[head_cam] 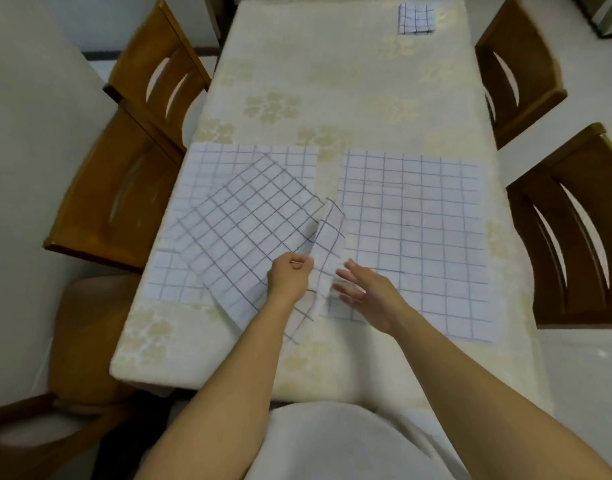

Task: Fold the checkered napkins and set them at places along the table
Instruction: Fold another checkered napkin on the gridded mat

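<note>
**Checkered napkins: one placed, at least three left to fold**

Covered in a pale flowered cloth, the bench [332, 81] runs from 6 o'clock to 12 o'clock, with wooden chairs [124, 188] along the 9 and 3 o'clock sides.

At 3 o'clock on the near half a flat napkin [418, 237] lies spread open. At 9 o'clock a second flat napkin [207, 164] lies open too, partly covered by a tilted napkin [249, 223] set crooked across it. The tilted napkin's near edge is raised off the cloth and one corner curls over towards the middle.

Far off at 1 o'clock, by the far right corner, a small folded napkin [416, 18] sits squared at a place. It is the only one that looks finished.

The left hand [289, 277] has its grip closed in a pinch on the raised edge of the tilted napkin. The right hand [366, 292] has fingers spread and holds nothing, just beside the curled corner. Whether it touches the cloth cannot be told.

By this showing the task is early: one place is set, the tilted napkin is only starting its fold, and both flat ones wait untouched.
</note>
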### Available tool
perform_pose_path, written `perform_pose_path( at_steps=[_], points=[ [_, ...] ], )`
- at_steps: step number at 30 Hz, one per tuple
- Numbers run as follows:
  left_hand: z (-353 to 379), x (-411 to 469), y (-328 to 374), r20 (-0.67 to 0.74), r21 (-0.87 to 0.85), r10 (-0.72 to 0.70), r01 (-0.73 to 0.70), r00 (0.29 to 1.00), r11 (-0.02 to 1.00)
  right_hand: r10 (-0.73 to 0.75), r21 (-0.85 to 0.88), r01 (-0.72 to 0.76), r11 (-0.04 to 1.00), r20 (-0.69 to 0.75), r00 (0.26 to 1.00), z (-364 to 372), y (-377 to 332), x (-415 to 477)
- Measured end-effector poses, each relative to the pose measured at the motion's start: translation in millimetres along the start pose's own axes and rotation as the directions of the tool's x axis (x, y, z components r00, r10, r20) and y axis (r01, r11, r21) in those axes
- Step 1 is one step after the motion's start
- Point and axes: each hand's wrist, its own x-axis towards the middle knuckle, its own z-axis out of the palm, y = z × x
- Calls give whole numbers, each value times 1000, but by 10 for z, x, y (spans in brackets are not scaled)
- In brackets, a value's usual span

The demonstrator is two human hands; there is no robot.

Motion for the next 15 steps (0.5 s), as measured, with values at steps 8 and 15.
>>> perform_pose_path(
  at_steps=[8,15],
  points=[
    [742,-377,345,202,-220,-54,99,978,970,-88,-195,63,979,-123,989,-419,-172,-95],
    [638,-291,52,215,472,215,-294,953,831,-389,-533,119,838,-429,815,-1076,-581,181]
  ],
)
